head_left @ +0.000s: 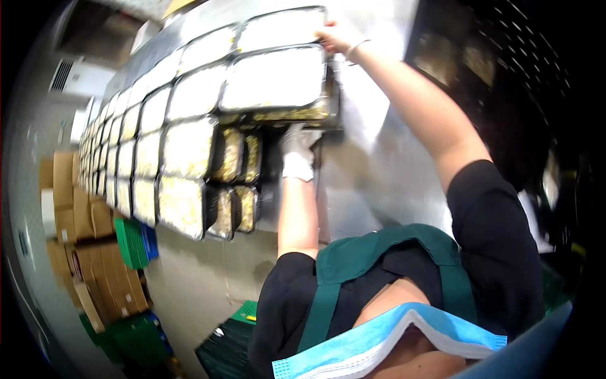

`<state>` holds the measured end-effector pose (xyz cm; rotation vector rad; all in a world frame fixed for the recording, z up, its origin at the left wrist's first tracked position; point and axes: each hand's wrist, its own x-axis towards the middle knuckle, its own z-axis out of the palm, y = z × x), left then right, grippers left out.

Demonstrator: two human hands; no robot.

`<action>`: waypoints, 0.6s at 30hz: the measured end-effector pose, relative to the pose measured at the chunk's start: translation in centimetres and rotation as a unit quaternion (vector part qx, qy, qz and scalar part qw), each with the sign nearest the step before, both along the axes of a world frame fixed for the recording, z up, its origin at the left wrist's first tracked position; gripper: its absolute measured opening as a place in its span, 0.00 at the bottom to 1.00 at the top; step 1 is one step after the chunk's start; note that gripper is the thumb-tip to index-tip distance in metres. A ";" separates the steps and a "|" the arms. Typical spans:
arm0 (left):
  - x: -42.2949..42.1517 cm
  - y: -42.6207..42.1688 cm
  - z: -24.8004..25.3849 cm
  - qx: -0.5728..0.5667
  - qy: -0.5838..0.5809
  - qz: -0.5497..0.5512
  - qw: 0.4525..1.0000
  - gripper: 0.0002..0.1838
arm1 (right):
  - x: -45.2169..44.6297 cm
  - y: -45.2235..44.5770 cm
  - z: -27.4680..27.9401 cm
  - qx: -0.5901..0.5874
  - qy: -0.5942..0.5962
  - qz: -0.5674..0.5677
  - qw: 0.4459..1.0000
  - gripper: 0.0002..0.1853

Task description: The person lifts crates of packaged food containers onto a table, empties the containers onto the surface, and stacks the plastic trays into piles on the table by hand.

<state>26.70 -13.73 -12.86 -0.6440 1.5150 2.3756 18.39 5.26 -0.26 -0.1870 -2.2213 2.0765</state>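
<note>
Black food trays point(274, 79) with clear, shiny lids stand stacked in long rows, and pale yellowish food shows inside them. My left hand point(297, 151), in a white glove, grips the near edge of the stack at the right end; its fingertips are partly hidden under the trays. My right hand point(334, 39), with a thin band at the wrist, is closed around the right end of the far tray point(284, 28). Lower trays point(230, 155) show in a gap beside my left hand. Glare hides much of the contents.
The trays rest on a metal table point(372, 170). On the floor to the left are cardboard boxes point(110, 278), a green crate point(130, 243) and a dark green bag or cover point(230, 347). Dark equipment point(467, 76) stands at the right.
</note>
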 end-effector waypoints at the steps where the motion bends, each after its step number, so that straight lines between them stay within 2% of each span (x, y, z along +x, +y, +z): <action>1: 0.4 -0.1 -0.1 0.034 0.049 -0.040 0.997 0.15 | 0.3 0.8 -1.3 -0.001 0.015 0.004 1.000 0.25; 2: 0.7 0.2 -0.1 0.090 0.076 -0.064 0.991 0.19 | 1.9 1.5 -1.8 0.088 0.043 -0.045 0.994 0.29; 3: 1.4 0.1 -0.3 0.078 0.106 -0.104 0.986 0.22 | 4.0 2.4 -2.1 0.179 0.066 -0.090 0.978 0.33; 4: -0.7 -2.9 -4.3 0.331 -0.016 -0.176 0.927 0.23 | 7.0 4.4 -2.7 0.282 0.125 -0.126 0.943 0.36; 5: 4.0 -1.8 -2.0 0.097 0.226 -0.190 0.950 0.23 | 10.5 6.7 -3.6 0.383 0.179 -0.155 0.893 0.38; 7: 7.5 -0.2 0.1 0.000 0.112 -0.192 0.975 0.19 | 16.8 12.2 -4.4 0.515 0.074 -0.229 0.823 0.40; 9: 10.1 2.7 0.8 0.023 0.098 -0.232 0.967 0.14 | 19.9 15.7 -8.5 0.586 -0.075 -0.367 0.719 0.39; 10: 12.5 5.5 2.8 0.005 0.152 -0.244 0.958 0.13 | 20.5 17.2 -9.7 0.590 -0.146 -0.345 0.715 0.40; 11: 12.8 7.2 2.0 0.026 0.106 -0.290 0.951 0.13 | 20.8 17.2 -9.8 0.596 -0.157 -0.353 0.704 0.40; 13: 13.3 10.4 1.2 0.040 0.108 -0.370 0.922 0.13 | 21.0 18.0 -8.9 0.510 -0.230 -0.352 0.751 0.40; 14: 14.3 11.1 1.2 0.039 0.105 -0.384 0.917 0.13 | 22.4 18.9 -7.9 0.440 -0.235 -0.332 0.800 0.42; 15: 15.2 11.5 1.3 0.031 0.109 -0.397 0.911 0.18 | 24.5 19.3 -7.2 0.395 -0.190 -0.333 0.835 0.41; 16: 15.9 12.2 1.6 0.026 0.117 -0.406 0.906 0.24 | 27.3 19.7 -6.5 0.286 -0.133 -0.302 0.900 0.40; 17: 17.0 12.9 1.9 0.029 0.118 -0.413 0.902 0.24 | 30.2 20.7 -6.2 0.175 -0.071 -0.260 0.947 0.38; 18: 18.4 13.1 2.1 0.074 0.064 -0.447 0.889 0.23 | 32.1 22.0 -8.9 0.128 -0.011 -0.250 0.960 0.36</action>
